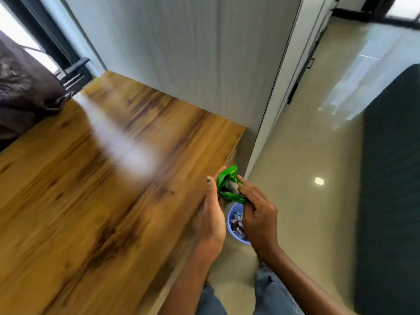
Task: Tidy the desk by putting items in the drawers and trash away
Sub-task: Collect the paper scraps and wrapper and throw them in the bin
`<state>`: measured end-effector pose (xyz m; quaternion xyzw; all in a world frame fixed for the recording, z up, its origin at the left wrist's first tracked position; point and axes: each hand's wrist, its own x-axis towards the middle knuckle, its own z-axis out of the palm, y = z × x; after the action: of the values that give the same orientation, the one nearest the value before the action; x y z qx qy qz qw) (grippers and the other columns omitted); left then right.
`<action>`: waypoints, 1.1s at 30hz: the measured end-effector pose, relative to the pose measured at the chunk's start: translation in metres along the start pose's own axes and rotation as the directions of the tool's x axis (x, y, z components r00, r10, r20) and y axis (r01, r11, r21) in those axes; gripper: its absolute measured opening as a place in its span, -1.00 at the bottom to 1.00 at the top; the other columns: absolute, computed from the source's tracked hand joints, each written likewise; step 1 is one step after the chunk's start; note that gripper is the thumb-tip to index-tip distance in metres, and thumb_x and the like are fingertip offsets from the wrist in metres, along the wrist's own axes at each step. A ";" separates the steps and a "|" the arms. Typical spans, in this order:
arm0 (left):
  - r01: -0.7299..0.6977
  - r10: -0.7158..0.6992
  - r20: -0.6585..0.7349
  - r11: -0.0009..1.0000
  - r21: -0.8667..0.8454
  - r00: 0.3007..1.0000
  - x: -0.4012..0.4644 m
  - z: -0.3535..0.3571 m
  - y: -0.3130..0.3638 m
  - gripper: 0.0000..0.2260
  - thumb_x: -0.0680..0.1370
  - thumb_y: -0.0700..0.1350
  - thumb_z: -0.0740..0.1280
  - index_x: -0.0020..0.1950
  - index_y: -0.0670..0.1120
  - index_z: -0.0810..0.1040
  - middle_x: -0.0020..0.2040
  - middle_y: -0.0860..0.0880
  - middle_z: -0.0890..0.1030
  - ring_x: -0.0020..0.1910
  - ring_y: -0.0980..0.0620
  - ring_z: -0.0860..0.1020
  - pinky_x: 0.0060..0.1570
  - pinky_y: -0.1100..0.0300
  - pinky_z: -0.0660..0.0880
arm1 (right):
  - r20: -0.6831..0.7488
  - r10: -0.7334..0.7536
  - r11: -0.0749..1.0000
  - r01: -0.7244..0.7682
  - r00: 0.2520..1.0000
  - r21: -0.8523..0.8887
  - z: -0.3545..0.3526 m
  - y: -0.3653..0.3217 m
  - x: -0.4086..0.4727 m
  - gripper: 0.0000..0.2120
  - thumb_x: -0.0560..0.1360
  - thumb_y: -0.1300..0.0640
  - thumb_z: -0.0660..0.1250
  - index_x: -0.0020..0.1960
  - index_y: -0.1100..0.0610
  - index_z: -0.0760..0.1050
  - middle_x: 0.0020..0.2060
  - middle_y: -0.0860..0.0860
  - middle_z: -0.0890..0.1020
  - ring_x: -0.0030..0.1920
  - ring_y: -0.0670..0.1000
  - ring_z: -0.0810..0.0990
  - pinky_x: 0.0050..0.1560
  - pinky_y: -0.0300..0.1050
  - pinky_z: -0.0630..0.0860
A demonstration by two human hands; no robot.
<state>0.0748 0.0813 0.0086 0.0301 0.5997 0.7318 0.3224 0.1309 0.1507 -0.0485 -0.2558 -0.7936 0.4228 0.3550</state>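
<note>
Both hands held a crumpled green wrapper [228, 186] just off the right edge of the wooden worktop [95, 189], above the floor. Left hand [212, 217] sat on the wrapper's left side, fingers mostly straight and lying against it, thumb side hard to read through blur. Right hand [259, 218] was on the wrapper's right and lower side, fingers [244, 189] curled round the foil, pinching it. The key relation: the small lilac bin [230, 226] stood on the floor directly beneath the hands, its opening partly hidden by the right hand and wrist, with other scraps already inside. So the wrapper lay above and slightly toward the far side of the bin mouth, no clear long axis since it was balled up. Right hand looked nearer the bin and had the firmer hold, so it probably suits the drop; a short pull toward the body then release seems enough. Risk: light foil could drift and miss the rim. Worktop looked blurred by motion, with a bright glare streak [120, 142] across it.
</note>
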 end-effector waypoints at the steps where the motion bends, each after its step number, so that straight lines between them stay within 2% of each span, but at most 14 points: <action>1: -0.032 0.033 -0.008 0.999 0.033 0.999 0.002 0.010 -0.009 -0.51 0.52 0.15 -0.02 0.35 -0.02 0.39 0.29 0.07 0.51 0.20 0.31 0.49 0.18 0.41 0.42 | 0.017 0.036 0.999 -0.037 0.999 0.026 -0.007 0.009 0.006 -0.54 0.31 0.50 0.14 0.08 0.23 0.61 0.11 -0.01 0.59 0.14 -0.26 0.53 0.18 -0.36 0.45; 3: -0.048 0.053 -0.050 0.995 0.083 0.997 0.010 0.032 -0.030 -0.56 0.60 0.09 -0.07 0.41 -0.03 0.29 0.30 0.14 0.44 0.18 0.45 0.43 0.10 0.56 0.34 | 0.062 0.136 0.988 -0.140 0.989 0.066 -0.021 0.030 0.017 -0.56 0.32 0.46 0.13 0.07 0.23 0.62 0.07 0.00 0.63 0.09 -0.23 0.56 0.15 -0.34 0.47; 4: -0.046 0.056 -0.076 0.991 0.127 0.996 0.013 0.043 -0.042 -0.55 0.61 0.15 -0.04 0.44 -0.01 0.26 0.35 0.15 0.40 0.24 0.45 0.39 0.14 0.56 0.31 | 0.094 0.206 0.973 -0.213 0.974 0.085 -0.028 0.041 0.022 -0.55 0.32 0.44 0.12 0.08 0.21 0.62 0.04 -0.01 0.65 0.05 -0.20 0.60 0.11 -0.31 0.50; 7: 0.006 0.027 -0.132 0.971 0.239 0.991 0.025 0.066 -0.082 -0.43 0.48 0.39 0.09 0.44 0.19 0.20 0.46 0.18 0.30 0.42 0.28 0.26 0.40 0.26 0.24 | 0.188 0.420 0.891 -0.443 0.888 0.100 -0.043 0.080 0.031 -0.56 0.37 0.46 0.16 0.07 0.12 0.63 -0.07 -0.05 0.69 -0.11 -0.20 0.62 -0.04 -0.29 0.53; 9: 0.037 0.012 -0.148 0.945 0.324 0.989 0.036 0.078 -0.115 -0.56 0.56 0.27 0.07 0.43 0.25 0.12 0.48 0.23 0.21 0.45 0.30 0.17 0.47 0.15 0.16 | 0.225 0.534 0.825 -0.561 0.815 0.073 -0.046 0.113 0.033 -0.60 0.41 0.49 0.19 0.04 0.14 0.63 -0.13 0.04 0.70 -0.19 -0.13 0.60 -0.10 -0.22 0.53; 12: 0.081 0.000 -0.176 0.889 0.451 0.984 0.048 0.088 -0.161 -0.53 0.60 0.20 0.02 0.50 0.18 0.03 0.51 0.18 0.13 0.47 0.28 0.11 0.47 0.24 0.12 | 0.230 0.633 0.750 -0.659 0.739 0.053 -0.042 0.169 0.029 -0.64 0.42 0.50 0.21 0.08 0.23 0.61 -0.11 0.12 0.69 -0.15 -0.04 0.61 -0.05 -0.08 0.53; 14: 0.157 -0.048 -0.221 0.846 0.509 0.974 0.059 0.088 -0.200 -0.46 0.57 0.23 0.00 0.52 0.14 0.04 0.53 0.15 0.13 0.48 0.22 0.13 0.46 0.20 0.15 | 0.220 0.667 0.729 -0.684 0.712 0.002 -0.034 0.208 0.024 -0.62 0.41 0.52 0.19 0.07 0.23 0.61 -0.13 0.09 0.69 -0.16 -0.04 0.61 -0.07 -0.12 0.53; 17: 0.309 -0.172 -0.300 0.806 0.505 0.938 0.074 0.080 -0.260 -0.53 0.62 0.12 0.08 0.52 0.09 0.11 0.51 0.09 0.22 0.47 0.15 0.22 0.42 0.20 0.21 | 0.183 0.719 0.692 -0.715 0.671 -0.097 -0.017 0.264 0.010 -0.63 0.39 0.50 0.17 0.03 0.21 0.61 -0.18 0.07 0.67 -0.24 -0.05 0.58 -0.19 -0.27 0.50; 22: 0.457 -0.313 -0.338 0.685 0.567 0.888 0.099 0.059 -0.337 -0.55 0.60 -0.02 0.20 0.48 -0.03 0.24 0.44 -0.02 0.33 0.39 0.05 0.32 0.28 0.27 0.25 | 0.198 0.843 0.538 -0.795 0.500 -0.282 0.027 0.358 -0.023 -0.72 0.38 0.39 0.24 -0.08 0.07 0.57 -0.16 0.10 0.66 -0.11 0.16 0.62 -0.03 0.05 0.56; 25: 0.514 -0.382 -0.345 0.611 0.602 0.858 0.113 0.045 -0.374 -0.56 0.59 -0.06 0.23 0.46 -0.07 0.27 0.43 -0.07 0.35 0.38 0.00 0.34 0.24 0.27 0.25 | 0.219 0.891 0.454 -0.778 0.398 -0.435 0.050 0.399 -0.032 -0.76 0.41 0.33 0.26 0.03 0.16 0.58 -0.06 0.19 0.66 -0.03 0.16 0.61 -0.02 -0.03 0.48; 27: 0.547 -0.429 -0.345 0.578 0.605 0.835 0.121 0.036 -0.392 -0.55 0.59 -0.07 0.23 0.46 -0.08 0.26 0.44 -0.09 0.33 0.40 -0.03 0.33 0.24 0.25 0.23 | 0.215 0.914 0.405 -0.793 0.344 -0.455 0.059 0.418 -0.033 -0.74 0.44 0.31 0.27 0.10 0.20 0.56 -0.01 0.19 0.65 0.03 0.17 0.60 -0.09 -0.13 0.42; 29: 0.569 -0.454 -0.352 0.559 0.603 0.819 0.127 0.029 -0.405 -0.55 0.59 -0.06 0.23 0.47 -0.07 0.25 0.45 -0.10 0.32 0.41 -0.04 0.32 0.26 0.22 0.25 | 0.220 0.918 0.395 -0.805 0.329 -0.443 0.066 0.431 -0.033 -0.75 0.45 0.32 0.25 0.09 0.21 0.57 -0.04 0.19 0.64 0.03 0.18 0.60 -0.13 -0.22 0.39; 31: 0.565 -0.448 -0.354 0.549 0.616 0.821 0.132 0.024 -0.412 -0.55 0.60 -0.07 0.22 0.48 -0.07 0.23 0.45 -0.11 0.32 0.40 -0.06 0.33 0.24 0.19 0.28 | 0.230 0.913 0.408 -0.793 0.338 -0.453 0.071 0.438 -0.031 -0.76 0.47 0.32 0.23 0.08 0.21 0.58 -0.06 0.19 0.63 0.06 0.20 0.59 0.04 -0.16 0.47; 33: 0.561 -0.446 -0.353 0.533 0.633 0.822 0.135 0.021 -0.419 -0.54 0.60 -0.07 0.21 0.49 -0.07 0.22 0.45 -0.12 0.32 0.40 -0.08 0.33 0.23 0.18 0.29 | 0.229 0.914 0.406 -0.772 0.336 -0.488 0.074 0.443 -0.029 -0.74 0.49 0.31 0.22 0.13 0.23 0.56 0.07 0.19 0.62 0.14 0.18 0.56 0.11 -0.13 0.42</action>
<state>0.1594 0.1983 -0.4076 -0.0760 0.8393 0.3151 0.4366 0.1381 0.3208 -0.4652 -0.5732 -0.6510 0.4699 -0.1638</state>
